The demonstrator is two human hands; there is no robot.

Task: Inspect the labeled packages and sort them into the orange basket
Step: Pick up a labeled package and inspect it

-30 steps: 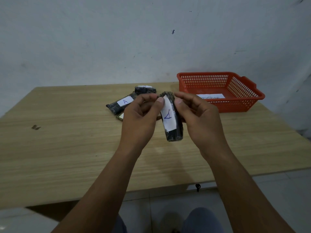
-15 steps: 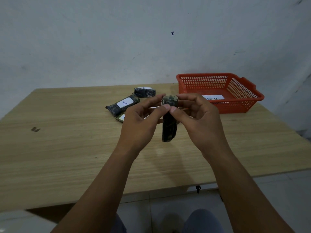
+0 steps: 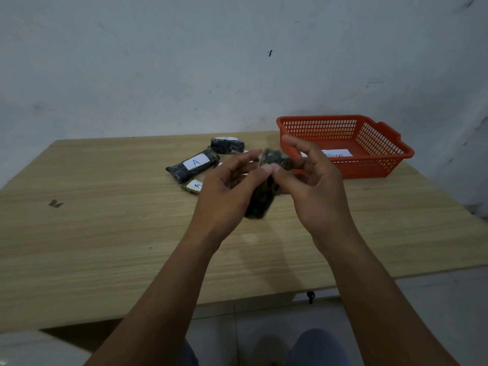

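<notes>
Both hands, left hand (image 3: 224, 191) and right hand (image 3: 314, 186), pinch the dark package (image 3: 261, 196) at frame center; rotate it until its label faces up, then move it to the orange basket (image 3: 380, 165).

- The held package (image 3: 260, 199) has been rotated: its white label, facing the camera a second ago, is now out of sight, and only dark wrapping shows.
- The left hand (image 3: 227, 194) and right hand (image 3: 314, 191) have shifted from flanking its sides to pinching its top end, thumbs meeting.
- Right index finger now raised.
</notes>
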